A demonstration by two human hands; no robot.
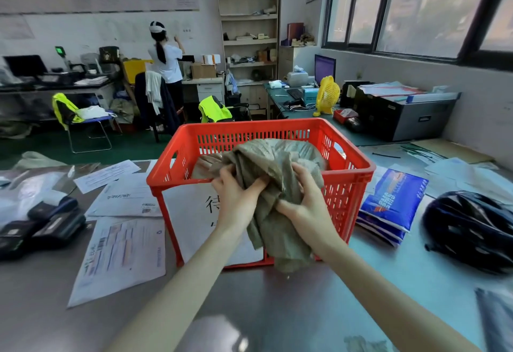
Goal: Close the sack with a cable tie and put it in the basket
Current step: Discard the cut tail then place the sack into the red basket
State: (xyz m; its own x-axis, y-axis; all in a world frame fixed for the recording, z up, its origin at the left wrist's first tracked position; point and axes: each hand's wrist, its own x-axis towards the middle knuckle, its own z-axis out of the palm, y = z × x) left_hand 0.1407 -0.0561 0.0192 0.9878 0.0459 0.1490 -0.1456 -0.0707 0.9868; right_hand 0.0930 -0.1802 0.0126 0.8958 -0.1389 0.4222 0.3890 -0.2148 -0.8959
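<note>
2 bare hands bunch a crumpled olive woven sack point(270, 163) over the near rim of a red slotted plastic basket point(344, 182): left hand point(236, 199) and right hand point(304, 199) each clench fabric, its loose end hanging outside.

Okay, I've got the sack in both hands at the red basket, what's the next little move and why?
Probably ease the sack forward and down into the basket, then let go. Both the left hand and the right hand grip its bunched neck right at the near rim, and the bulk already sits inside while the loose end hangs outside. I can't see a cable tie on it, so check first.
</note>
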